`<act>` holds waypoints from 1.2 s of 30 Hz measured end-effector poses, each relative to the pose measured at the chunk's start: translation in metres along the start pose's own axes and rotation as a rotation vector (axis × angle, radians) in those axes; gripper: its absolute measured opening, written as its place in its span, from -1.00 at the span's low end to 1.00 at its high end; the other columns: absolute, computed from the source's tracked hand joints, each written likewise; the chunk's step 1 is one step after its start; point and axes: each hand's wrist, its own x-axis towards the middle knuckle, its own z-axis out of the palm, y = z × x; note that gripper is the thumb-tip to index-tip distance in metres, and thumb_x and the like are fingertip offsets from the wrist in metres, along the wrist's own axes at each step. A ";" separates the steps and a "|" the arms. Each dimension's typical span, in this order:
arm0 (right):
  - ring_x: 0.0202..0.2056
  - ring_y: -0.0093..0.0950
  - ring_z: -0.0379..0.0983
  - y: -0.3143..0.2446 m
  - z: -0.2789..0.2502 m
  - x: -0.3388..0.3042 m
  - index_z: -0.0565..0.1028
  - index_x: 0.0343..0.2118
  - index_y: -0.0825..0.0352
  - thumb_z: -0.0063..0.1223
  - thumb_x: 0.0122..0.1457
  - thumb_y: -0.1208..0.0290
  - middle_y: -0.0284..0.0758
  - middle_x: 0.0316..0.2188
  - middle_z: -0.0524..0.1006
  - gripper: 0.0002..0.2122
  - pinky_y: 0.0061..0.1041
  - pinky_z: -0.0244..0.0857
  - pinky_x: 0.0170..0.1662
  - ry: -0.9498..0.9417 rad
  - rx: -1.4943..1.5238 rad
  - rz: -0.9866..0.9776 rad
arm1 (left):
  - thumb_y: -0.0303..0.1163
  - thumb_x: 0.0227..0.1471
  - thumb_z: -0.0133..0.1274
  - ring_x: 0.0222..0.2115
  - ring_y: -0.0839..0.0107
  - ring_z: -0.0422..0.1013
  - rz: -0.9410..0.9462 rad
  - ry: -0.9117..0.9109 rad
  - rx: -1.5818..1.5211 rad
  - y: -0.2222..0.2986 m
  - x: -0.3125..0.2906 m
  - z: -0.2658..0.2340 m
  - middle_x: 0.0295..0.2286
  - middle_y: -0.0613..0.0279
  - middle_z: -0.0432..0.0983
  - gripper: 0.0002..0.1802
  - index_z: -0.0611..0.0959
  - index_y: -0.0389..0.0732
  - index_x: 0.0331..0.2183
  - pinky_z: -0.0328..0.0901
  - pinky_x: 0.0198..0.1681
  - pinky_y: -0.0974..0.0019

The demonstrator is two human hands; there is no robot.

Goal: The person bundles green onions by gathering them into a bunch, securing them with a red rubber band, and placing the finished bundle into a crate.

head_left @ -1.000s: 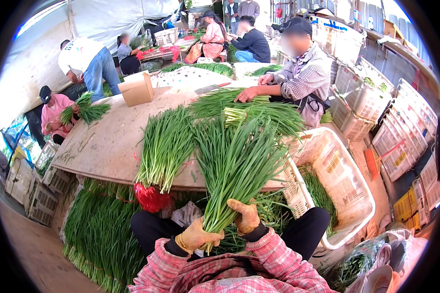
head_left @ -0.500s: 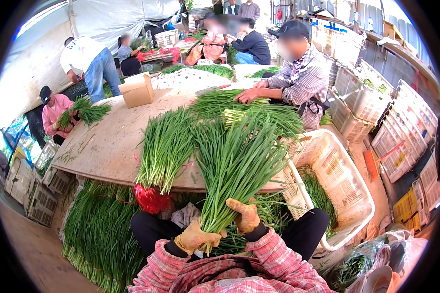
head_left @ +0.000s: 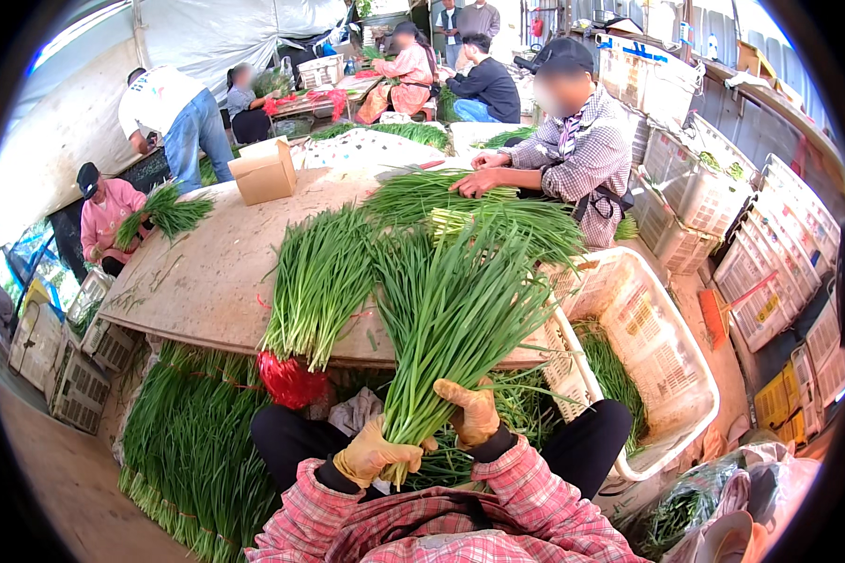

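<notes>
A large bunch of garlic chives (head_left: 451, 324) leans from my lap up over the table edge, its leaf tips fanned out on the tabletop. My left hand (head_left: 376, 457), in a tan glove, is closed round the pale stem ends. Higher up, on the right side of the stems, my right hand (head_left: 471, 413) in the same kind of glove is curled against the bunch; its fingertips are partly hidden. Just left of it another pile of chives (head_left: 317, 281) lies on the table, stems toward me. A red bundle of ties (head_left: 292, 380) hangs at the edge below that pile.
A white plastic crate (head_left: 662, 375) with chives inside stands at my right. Stacked bundled chives (head_left: 192, 450) fill the floor at left. On the wooden table (head_left: 188, 272) sits a cardboard box (head_left: 263, 173). A co-worker (head_left: 573, 141) handles chives across the table; more people work behind.
My hands and the bunch stay almost in place. Across the table, the co-worker's far hand has shifted slightly, and the person in pink at left has lowered a hand from their bunch.
</notes>
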 end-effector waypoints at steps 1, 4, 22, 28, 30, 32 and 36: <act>-0.27 -0.38 0.52 0.000 0.000 0.000 0.46 -0.18 0.48 0.19 -0.04 0.65 -0.20 -0.26 0.55 -0.69 -0.41 0.39 -0.15 0.002 0.005 0.004 | -0.75 -0.28 0.10 -0.58 0.39 0.44 0.010 0.000 0.003 0.001 0.000 0.001 -0.40 0.07 0.53 -0.43 0.45 -0.32 -0.09 0.35 -0.53 0.41; -0.27 -0.39 0.52 0.000 0.001 0.000 0.45 -0.19 0.49 0.20 -0.05 0.65 -0.20 -0.26 0.55 -0.69 -0.41 0.39 -0.15 0.011 0.005 0.012 | -0.76 -0.27 0.09 -0.58 0.39 0.44 0.029 -0.003 -0.019 0.000 -0.001 0.000 -0.39 0.05 0.53 -0.41 0.45 -0.32 -0.08 0.35 -0.53 0.41; -0.24 -0.40 0.48 0.008 -0.002 0.011 0.44 -0.14 0.43 0.12 0.00 0.59 -0.26 -0.24 0.54 -0.70 -0.41 0.35 -0.10 0.049 -0.034 -0.100 | -0.56 -0.23 0.16 -0.63 0.35 0.43 0.150 -0.003 -0.092 -0.003 0.002 -0.012 -0.33 -0.03 0.53 -0.41 0.42 -0.34 -0.05 0.35 -0.56 0.38; -0.20 -0.40 0.48 0.007 -0.006 0.012 0.43 -0.13 0.47 0.20 -0.04 0.67 -0.25 -0.19 0.52 -0.65 -0.44 0.35 -0.07 0.060 0.082 -0.049 | -0.47 -0.23 0.25 -0.64 0.35 0.44 0.114 -0.016 -0.160 -0.008 -0.003 -0.022 -0.33 -0.05 0.53 -0.35 0.42 -0.35 -0.04 0.38 -0.55 0.33; -0.22 -0.41 0.49 0.006 -0.005 0.012 0.44 -0.17 0.49 0.20 -0.04 0.66 -0.25 -0.23 0.53 -0.68 -0.46 0.36 -0.10 0.057 0.079 -0.081 | -0.47 -0.20 0.21 -0.63 0.36 0.43 0.119 -0.048 -0.157 -0.011 -0.003 -0.027 -0.31 -0.04 0.52 -0.38 0.40 -0.35 -0.03 0.36 -0.55 0.38; -0.25 -0.43 0.50 0.003 -0.004 0.012 0.45 -0.20 0.50 0.19 -0.03 0.65 -0.25 -0.26 0.54 -0.71 -0.46 0.37 -0.12 0.060 0.073 -0.076 | -0.46 -0.19 0.19 -0.63 0.36 0.43 0.133 -0.076 -0.150 -0.013 -0.003 -0.032 -0.31 -0.03 0.52 -0.38 0.39 -0.35 -0.03 0.35 -0.55 0.41; -0.24 -0.41 0.49 0.002 -0.008 0.013 0.42 -0.15 0.45 0.14 -0.01 0.63 -0.26 -0.23 0.52 -0.69 -0.43 0.37 -0.13 0.071 0.024 -0.057 | -0.46 -0.20 0.19 -0.64 0.38 0.41 0.115 -0.080 -0.175 -0.013 -0.004 -0.034 -0.32 -0.04 0.51 -0.37 0.38 -0.35 -0.03 0.35 -0.55 0.38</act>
